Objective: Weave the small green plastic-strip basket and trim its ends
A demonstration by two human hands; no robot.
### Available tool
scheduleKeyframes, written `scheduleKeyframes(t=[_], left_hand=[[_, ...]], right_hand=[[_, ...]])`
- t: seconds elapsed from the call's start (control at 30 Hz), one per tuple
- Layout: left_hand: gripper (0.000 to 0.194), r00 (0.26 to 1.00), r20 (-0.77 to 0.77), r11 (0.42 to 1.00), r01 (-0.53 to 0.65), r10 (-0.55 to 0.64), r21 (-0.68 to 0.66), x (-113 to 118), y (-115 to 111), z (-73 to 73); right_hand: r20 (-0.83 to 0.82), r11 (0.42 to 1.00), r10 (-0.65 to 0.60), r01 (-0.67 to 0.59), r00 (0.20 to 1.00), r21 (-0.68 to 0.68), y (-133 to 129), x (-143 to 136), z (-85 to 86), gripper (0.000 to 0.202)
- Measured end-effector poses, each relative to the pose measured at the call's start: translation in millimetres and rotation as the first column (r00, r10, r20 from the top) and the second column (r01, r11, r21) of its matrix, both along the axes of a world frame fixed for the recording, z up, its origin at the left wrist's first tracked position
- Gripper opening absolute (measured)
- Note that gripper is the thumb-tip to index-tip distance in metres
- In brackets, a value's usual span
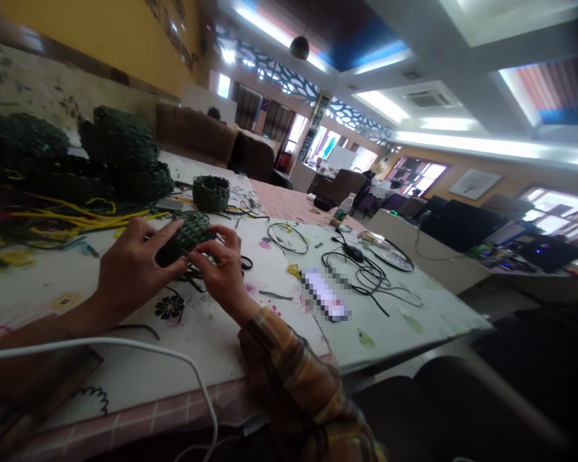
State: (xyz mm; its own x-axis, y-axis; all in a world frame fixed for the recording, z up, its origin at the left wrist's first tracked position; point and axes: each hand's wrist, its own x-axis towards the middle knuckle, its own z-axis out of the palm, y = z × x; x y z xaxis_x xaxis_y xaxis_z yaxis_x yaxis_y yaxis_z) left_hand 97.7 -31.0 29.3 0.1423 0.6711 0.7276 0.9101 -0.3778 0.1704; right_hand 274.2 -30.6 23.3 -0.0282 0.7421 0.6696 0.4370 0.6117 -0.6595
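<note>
A small dark green woven basket (191,232) lies tilted on the floral tablecloth, partly hidden by my fingers. My left hand (137,260) grips it from the left, with the thumb along its near edge and the fingers over its top. At its right side my right hand (223,269) has thumb and index finger pinched together against the weave; a strip may be between them, but it is too small to make out. Loose dark strips stick out below the basket. Just behind stands another round green basket (212,193), upright.
More green baskets (120,144) are stacked at the back left, near yellow strips (84,218). To the right lie a phone (324,294), blurred out, coiled black cord (361,273) and a plastic bottle (344,208). A white cable (139,345) crosses in front of my left forearm.
</note>
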Motion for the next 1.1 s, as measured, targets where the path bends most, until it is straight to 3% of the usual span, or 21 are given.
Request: scheduleKeyframes(t=[0.17, 0.3, 0.43, 0.57, 0.7, 0.83, 0.97, 1.1], left_hand=[[0.067, 0.996, 0.087, 0.999, 0.012, -0.008, -0.048, -2.1, 7.2, -14.8], [0.069, 0.995, 0.094, 0.998, 0.019, -0.013, -0.066, -2.7, 8.7, -16.0], [0.071, 0.993, 0.114, 0.995, 0.028, -0.017, -0.096, -2.6, 7.7, -14.7], [0.072, 0.994, 0.110, 0.990, -0.001, 0.017, -0.143, -2.9, 5.3, -14.2], [0.076, 0.995, 0.097, 0.983, 0.005, 0.013, -0.182, -3.7, 3.2, -14.0], [0.077, 0.995, 0.102, 0.980, 0.021, -0.001, -0.196, -4.8, 2.3, -12.9], [0.077, 0.995, 0.095, 0.976, 0.012, 0.009, -0.216, -5.4, 2.2, -10.8], [0.078, 0.995, 0.093, 0.971, 0.004, 0.019, -0.238, -5.4, 2.9, -9.0]], right_hand=[[0.161, 0.991, -0.106, 0.117, 0.981, -0.062, -4.7, -4.8, 3.8, 0.006], [0.313, 0.977, -0.192, 0.211, 0.930, -0.029, -11.1, -7.3, 9.6, 0.005], [0.440, 0.947, -0.300, 0.320, 0.846, 0.030, -14.2, -12.5, 8.8, 0.018], [0.501, 0.957, -0.208, 0.282, 0.840, -0.075, -14.9, -18.9, 6.2, 0.018], [0.405, 0.950, -0.153, 0.247, 0.901, -0.190, -21.0, -26.6, 2.0, 0.014], [0.139, 0.957, -0.124, 0.155, 0.983, -0.243, -22.8, -33.5, -5.7, 0.009], [-0.105, 0.958, -0.124, 0.091, 0.987, -0.273, -16.4, -37.5, -10.8, 0.015], [-0.195, 0.952, -0.143, 0.081, 0.970, -0.296, -10.8, -39.5, -9.5, 0.023]])
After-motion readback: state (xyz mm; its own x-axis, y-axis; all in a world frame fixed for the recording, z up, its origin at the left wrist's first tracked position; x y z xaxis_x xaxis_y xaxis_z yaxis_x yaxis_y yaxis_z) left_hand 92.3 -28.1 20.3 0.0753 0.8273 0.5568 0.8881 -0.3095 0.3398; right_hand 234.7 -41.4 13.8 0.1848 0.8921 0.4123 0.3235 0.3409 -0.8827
